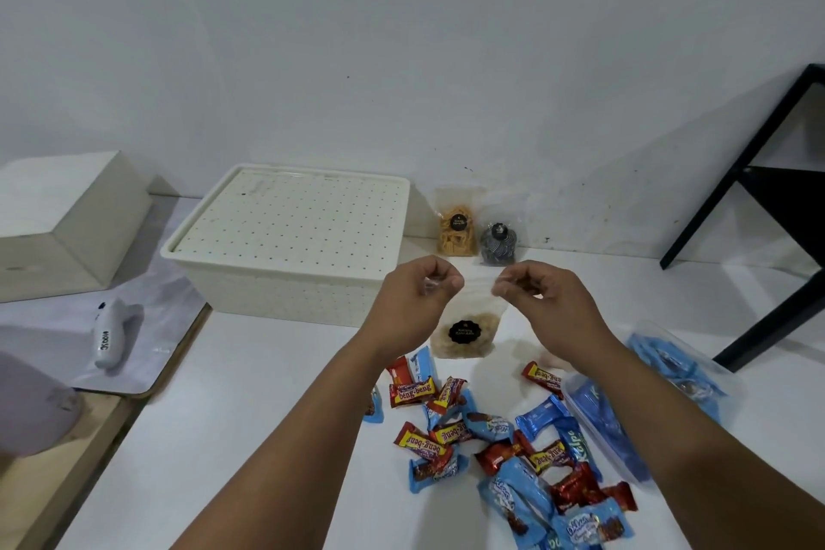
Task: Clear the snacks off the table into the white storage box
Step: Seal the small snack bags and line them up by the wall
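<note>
A clear pouch of pale snack pieces with a black label hangs above the table. My left hand pinches its top left corner and my right hand pinches its top right corner. The white storage box stands behind at the left with its perforated lid on. Two more pouches lean against the wall, one orange and one dark. Several red and blue wrapped snack bars lie scattered on the white table below my arms.
A clear plastic tub with blue packets lies at the right. A black shelf frame stands at the far right. At the left are a pale wooden block, a white handheld device on a mat, and a wooden surface edge.
</note>
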